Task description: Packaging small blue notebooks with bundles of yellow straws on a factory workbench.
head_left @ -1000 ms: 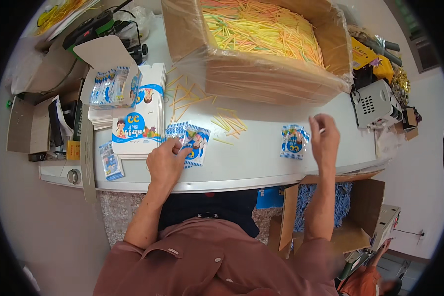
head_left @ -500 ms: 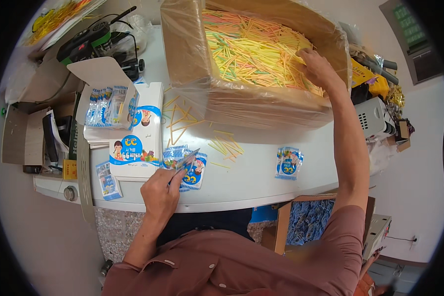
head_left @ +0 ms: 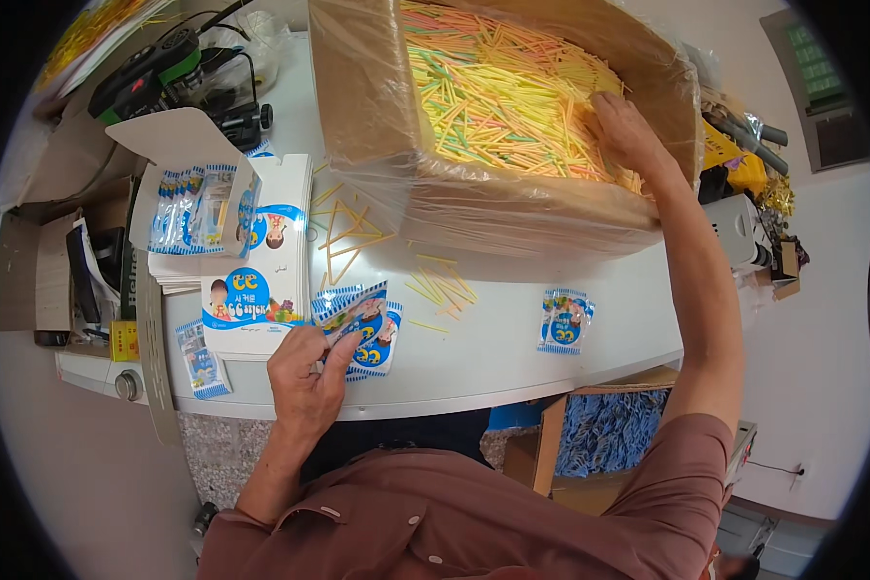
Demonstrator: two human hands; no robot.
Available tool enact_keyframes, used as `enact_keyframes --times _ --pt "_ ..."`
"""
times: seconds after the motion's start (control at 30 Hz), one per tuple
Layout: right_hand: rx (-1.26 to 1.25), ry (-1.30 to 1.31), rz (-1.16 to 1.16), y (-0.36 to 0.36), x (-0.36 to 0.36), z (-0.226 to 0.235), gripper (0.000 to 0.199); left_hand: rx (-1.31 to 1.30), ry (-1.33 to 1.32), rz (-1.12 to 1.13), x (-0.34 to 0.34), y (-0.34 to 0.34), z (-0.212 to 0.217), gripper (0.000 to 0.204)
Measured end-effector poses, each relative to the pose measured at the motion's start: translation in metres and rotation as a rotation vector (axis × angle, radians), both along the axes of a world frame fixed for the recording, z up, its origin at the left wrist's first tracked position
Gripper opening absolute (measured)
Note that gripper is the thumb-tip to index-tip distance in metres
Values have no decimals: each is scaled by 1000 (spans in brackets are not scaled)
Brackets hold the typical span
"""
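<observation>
My left hand [head_left: 304, 379] pinches a small blue-and-white printed packet [head_left: 358, 314] between thumb and fingers, above other similar packets [head_left: 382, 356] lying near the table's front edge. Inside a large cardboard box [head_left: 541, 205] lined with clear plastic is a heap of thin yellow, orange, pink and green sticks [head_left: 498, 97]. My right hand [head_left: 630, 137] reaches into its right side, fingers curled down against the sticks. What those fingers hold, if anything, is hidden. Several loose sticks [head_left: 440, 287] lie on the table between the box and the packets.
Left, an open white carton [head_left: 188, 135] filled with packets stands on a stack of flat printed cartons [head_left: 251, 307]. Single packets lie at the far left [head_left: 203, 360] and right [head_left: 565, 321]. A black-and-green device [head_left: 155, 82] sits behind. Below the table, a box holds blue-and-white wrappers [head_left: 609, 430].
The packet in my left hand has turned from nearly edge-on to showing its printed face. My right hand stays in the box among the sticks. The view has shifted slightly.
</observation>
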State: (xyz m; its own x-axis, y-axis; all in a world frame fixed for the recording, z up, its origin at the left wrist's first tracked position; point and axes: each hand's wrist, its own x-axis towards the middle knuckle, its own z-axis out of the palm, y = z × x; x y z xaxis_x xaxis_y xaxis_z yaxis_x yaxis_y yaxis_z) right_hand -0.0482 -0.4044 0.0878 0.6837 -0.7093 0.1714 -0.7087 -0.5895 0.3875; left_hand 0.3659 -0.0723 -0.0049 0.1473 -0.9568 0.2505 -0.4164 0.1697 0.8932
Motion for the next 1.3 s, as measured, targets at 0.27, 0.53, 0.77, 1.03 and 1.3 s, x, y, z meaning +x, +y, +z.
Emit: enact_keyframes --times 0.27,0.53,0.77,1.03,1.3 --pt "144 -671 -287 45 9 52 29 20 154 33 3 4 12 14" --pt "1196 -1297 -67 177 78 82 34 -66 751 -64 8 -25 54 26" --pt "1960 -1663 -73 320 173 -60 24 492 708 -656 -61 -28 74 27" --pt "1994 -1828 -298 340 170 -134 27 504 582 -405 -87 -19 3 27" --pt "587 -1502 -238 312 135 -137 21 117 736 -41 -47 -37 31 18"
